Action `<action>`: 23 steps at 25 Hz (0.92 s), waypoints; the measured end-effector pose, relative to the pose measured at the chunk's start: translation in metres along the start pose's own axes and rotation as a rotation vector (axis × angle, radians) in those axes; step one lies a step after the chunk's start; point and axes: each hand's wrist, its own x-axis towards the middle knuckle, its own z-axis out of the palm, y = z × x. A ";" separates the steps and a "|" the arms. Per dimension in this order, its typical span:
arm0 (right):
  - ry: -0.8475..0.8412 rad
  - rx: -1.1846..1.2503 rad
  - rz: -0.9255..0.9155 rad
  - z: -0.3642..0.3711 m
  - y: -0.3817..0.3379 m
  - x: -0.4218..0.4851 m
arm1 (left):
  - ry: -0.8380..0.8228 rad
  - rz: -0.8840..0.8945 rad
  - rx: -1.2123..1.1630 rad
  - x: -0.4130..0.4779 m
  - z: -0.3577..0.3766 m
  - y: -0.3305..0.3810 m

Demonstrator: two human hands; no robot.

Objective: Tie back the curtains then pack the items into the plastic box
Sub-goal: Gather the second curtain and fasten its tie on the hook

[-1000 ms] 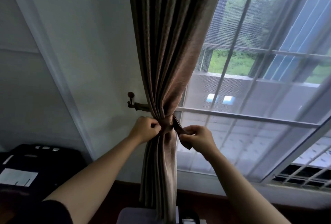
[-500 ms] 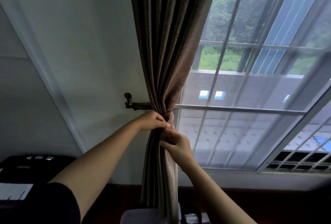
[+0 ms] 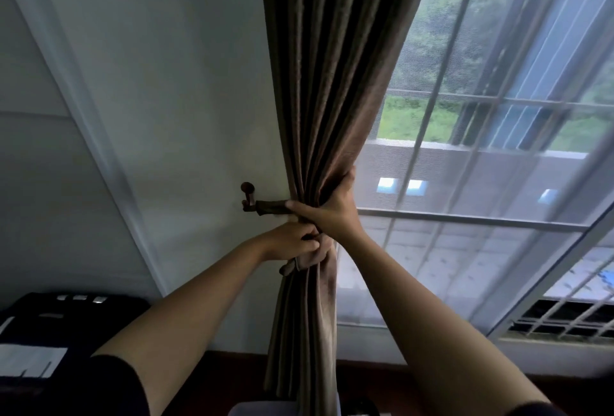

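The brown curtain (image 3: pixel 327 90) hangs down the centre of the frame, gathered into a narrow bunch at mid-height. The right hand (image 3: pixel 332 209) has its grip wrapped closed around the bunch, just above the left hand (image 3: pixel 292 243), whose grip is pinched shut on the tie-back strap (image 3: pixel 270 208). That strap runs left to a dark wall hook (image 3: pixel 248 194). The window (image 3: pixel 481 183) fills the right side.

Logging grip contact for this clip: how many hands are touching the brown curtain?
2. The right hand clasps the gathered brown pleated curtain beside the dark wall hook; the left hand pinches the tie-back band just below.
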 end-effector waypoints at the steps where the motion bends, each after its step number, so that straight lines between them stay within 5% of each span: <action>1: 0.058 -0.057 0.001 0.007 -0.005 0.005 | -0.007 0.007 0.011 -0.002 0.001 -0.003; 6: 0.132 -0.124 0.058 0.009 0.005 0.014 | 0.161 0.069 -0.050 -0.020 -0.018 -0.049; 19: 0.273 -0.137 0.003 0.049 -0.007 0.005 | 0.731 -0.209 -1.201 -0.009 -0.028 -0.111; 23: 0.331 -0.134 0.042 0.068 -0.017 0.008 | 1.012 -0.281 -0.983 0.010 -0.031 -0.119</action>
